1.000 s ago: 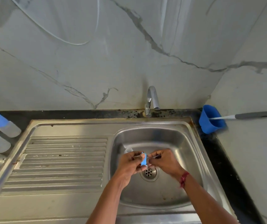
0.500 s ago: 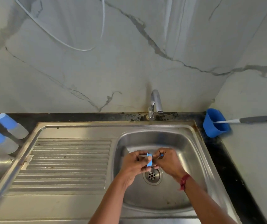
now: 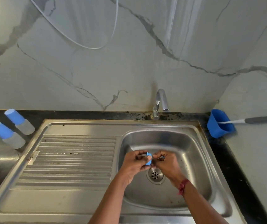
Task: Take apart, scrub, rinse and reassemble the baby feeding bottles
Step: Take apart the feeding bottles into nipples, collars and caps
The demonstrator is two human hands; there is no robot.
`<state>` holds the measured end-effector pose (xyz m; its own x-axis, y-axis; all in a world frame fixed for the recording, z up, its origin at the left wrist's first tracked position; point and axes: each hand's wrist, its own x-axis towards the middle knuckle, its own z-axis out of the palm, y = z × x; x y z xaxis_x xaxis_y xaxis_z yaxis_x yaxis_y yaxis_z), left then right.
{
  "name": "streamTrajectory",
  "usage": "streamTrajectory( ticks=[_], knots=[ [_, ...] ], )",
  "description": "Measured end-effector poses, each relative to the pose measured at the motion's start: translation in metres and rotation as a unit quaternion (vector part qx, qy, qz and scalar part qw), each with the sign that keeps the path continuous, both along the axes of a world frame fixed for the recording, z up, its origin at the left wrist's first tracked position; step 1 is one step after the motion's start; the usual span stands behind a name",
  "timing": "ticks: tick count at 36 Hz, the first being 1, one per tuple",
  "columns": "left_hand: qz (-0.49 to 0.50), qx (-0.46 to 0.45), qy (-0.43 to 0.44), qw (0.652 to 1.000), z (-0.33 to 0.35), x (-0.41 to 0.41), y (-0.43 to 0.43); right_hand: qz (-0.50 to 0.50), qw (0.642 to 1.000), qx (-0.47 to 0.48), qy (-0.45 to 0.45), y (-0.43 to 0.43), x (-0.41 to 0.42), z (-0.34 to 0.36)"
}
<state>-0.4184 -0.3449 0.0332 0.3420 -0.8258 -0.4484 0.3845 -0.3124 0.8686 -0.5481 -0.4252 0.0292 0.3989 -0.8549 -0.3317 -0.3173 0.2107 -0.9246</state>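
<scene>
Over the steel sink basin (image 3: 192, 152), just above the drain, my left hand (image 3: 133, 164) grips a small blue bottle part (image 3: 149, 159) with curled fingers. My right hand (image 3: 166, 162) meets it from the right, its fingers curled and pinching at the same part; what else it holds is hidden. Two baby bottles with blue caps stand on the black counter at the far left: one (image 3: 6, 135) nearer, one (image 3: 19, 121) behind it.
The tap (image 3: 161, 102) stands behind the basin, no water visible. A ribbed draining board (image 3: 71, 160) fills the sink's left half. At the right back corner a blue holder (image 3: 219, 123) carries a long grey-handled brush (image 3: 259, 119). Marble walls close in behind and to the right.
Both hands have stayed together over the drain, working the blue part between the fingers. The view has dropped slightly, so the sink sits a little lower in frame.
</scene>
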Motion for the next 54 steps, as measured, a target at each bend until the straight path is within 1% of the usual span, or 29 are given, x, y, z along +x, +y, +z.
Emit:
streamTrajectory(
  ticks=[9,13,16,24,28,37,41,45,54],
  knots=[
    [0.026,0.004,0.018,0.999,-0.004,-0.003,-0.001,0.015,1.0,0.017,-0.012,-0.002,-0.003,-0.004],
    [0.027,0.007,0.011,1.0,-0.003,0.0,-0.003,0.026,0.996,0.063,-0.061,-0.004,-0.004,0.002],
    [0.018,0.001,0.015,1.0,-0.001,0.001,-0.003,0.03,0.994,0.077,-0.072,-0.007,-0.005,0.005],
    [0.019,-0.026,0.016,0.999,0.001,-0.001,0.002,0.084,0.993,0.072,-0.048,-0.019,-0.009,0.009],
    [0.009,-0.023,0.0,1.0,0.001,-0.003,0.005,0.127,0.989,0.071,-0.012,-0.022,-0.012,0.009],
    [0.001,-0.015,-0.003,1.0,-0.001,-0.005,0.007,0.155,0.987,0.04,0.023,-0.023,-0.012,0.013],
    [0.009,-0.02,0.01,1.0,-0.003,-0.005,0.009,0.172,0.984,0.03,0.039,-0.025,-0.011,0.015],
    [0.012,-0.023,0.026,0.999,-0.003,-0.003,0.009,0.168,0.984,0.024,0.049,-0.027,-0.009,0.016],
    [0.03,-0.022,0.053,0.998,-0.008,-0.005,0.01,0.202,0.975,-0.02,0.095,-0.03,-0.003,0.02]
  ],
)
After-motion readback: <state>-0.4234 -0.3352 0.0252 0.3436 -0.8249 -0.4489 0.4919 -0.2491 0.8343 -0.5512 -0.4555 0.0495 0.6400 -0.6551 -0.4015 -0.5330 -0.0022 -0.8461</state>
